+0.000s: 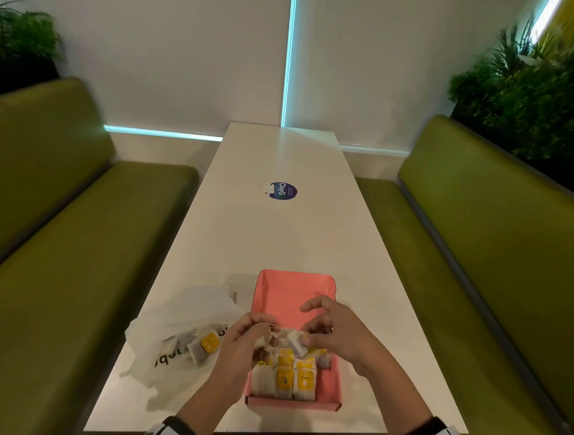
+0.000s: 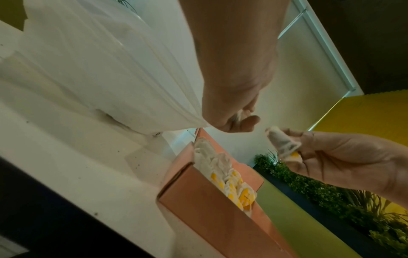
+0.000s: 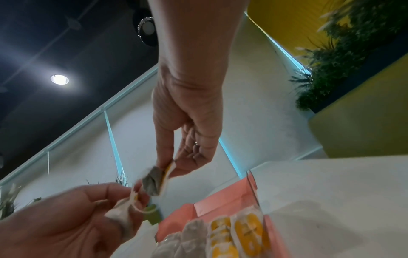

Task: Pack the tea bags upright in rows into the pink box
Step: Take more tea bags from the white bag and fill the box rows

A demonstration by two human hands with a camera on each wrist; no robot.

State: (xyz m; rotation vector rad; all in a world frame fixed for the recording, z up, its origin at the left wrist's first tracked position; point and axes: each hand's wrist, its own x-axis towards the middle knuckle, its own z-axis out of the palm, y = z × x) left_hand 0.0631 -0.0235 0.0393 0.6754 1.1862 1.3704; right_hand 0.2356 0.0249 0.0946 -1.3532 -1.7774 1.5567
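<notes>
The open pink box (image 1: 289, 296) lies on the white table (image 1: 277, 230) in front of me. Several tea bags (image 1: 283, 378) with yellow tags stand in rows at its near end; the far half is bare. Both hands hover above the box's middle, close together. My left hand (image 1: 263, 323) pinches one tea bag (image 3: 123, 211) by its top, string looped below. My right hand (image 1: 307, 338) pinches another tea bag (image 2: 282, 143) between thumb and fingers, its other fingers spread. The two bags nearly touch.
A crumpled white plastic bag (image 1: 185, 315) lies left of the box with more tea bags (image 1: 207, 343) at its mouth. A round blue sticker (image 1: 282, 191) sits mid-table. Green benches (image 1: 54, 233) flank the table on both sides.
</notes>
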